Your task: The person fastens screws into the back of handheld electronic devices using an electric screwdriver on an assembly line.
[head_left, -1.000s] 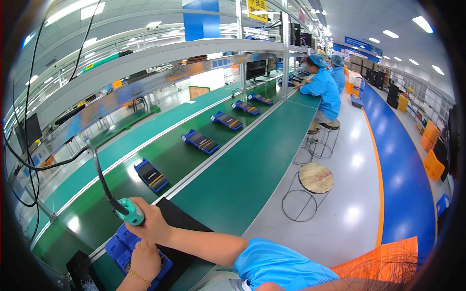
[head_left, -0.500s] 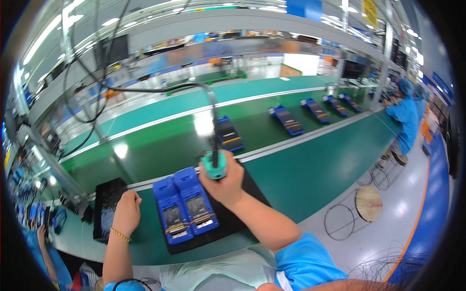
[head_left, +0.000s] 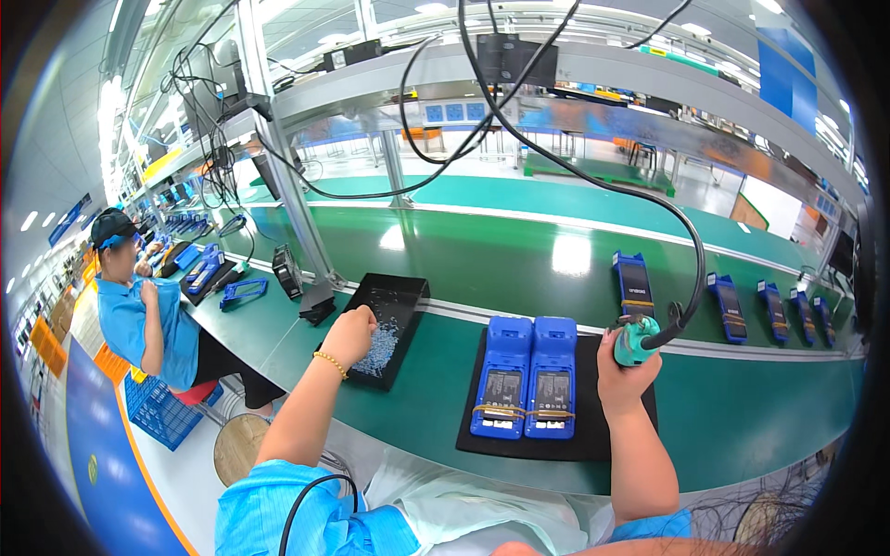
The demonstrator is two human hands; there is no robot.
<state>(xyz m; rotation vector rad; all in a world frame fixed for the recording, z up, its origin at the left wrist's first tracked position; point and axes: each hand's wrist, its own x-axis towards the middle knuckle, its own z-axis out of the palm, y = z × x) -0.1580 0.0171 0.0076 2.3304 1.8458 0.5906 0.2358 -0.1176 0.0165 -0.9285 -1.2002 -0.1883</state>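
My left hand [head_left: 349, 337] has its fingers pinched together at the left side of a black tray [head_left: 400, 284]. Whatever is between those fingertips is hidden. Small bluish screw-like pieces [head_left: 378, 352] lie heaped in the tray. A teal electric screwdriver [head_left: 634, 341] with a thick black cable is gripped in my right hand [head_left: 629, 380]; its bit cannot be made out. Between my hands, two blue handheld devices [head_left: 502, 385] lie side by side on a black mat [head_left: 591, 398], showing dark battery-like packs. A tan rubber band [head_left: 547, 414] crosses their lower ends.
Beyond the worktop runs a green conveyor [head_left: 482, 250] carrying several banded blue devices [head_left: 728, 306]. The screwdriver's cable [head_left: 686, 232] arches overhead. A metal post [head_left: 301, 199] rises behind the tray. At the left sits a co-worker [head_left: 153, 324], with a round stool [head_left: 243, 447] nearer me.
The view has swung left, bringing the co-worker into sight. My left hand has shifted leftward across the tray. My right hand, still gripping the screwdriver, is now farther right of the two devices.
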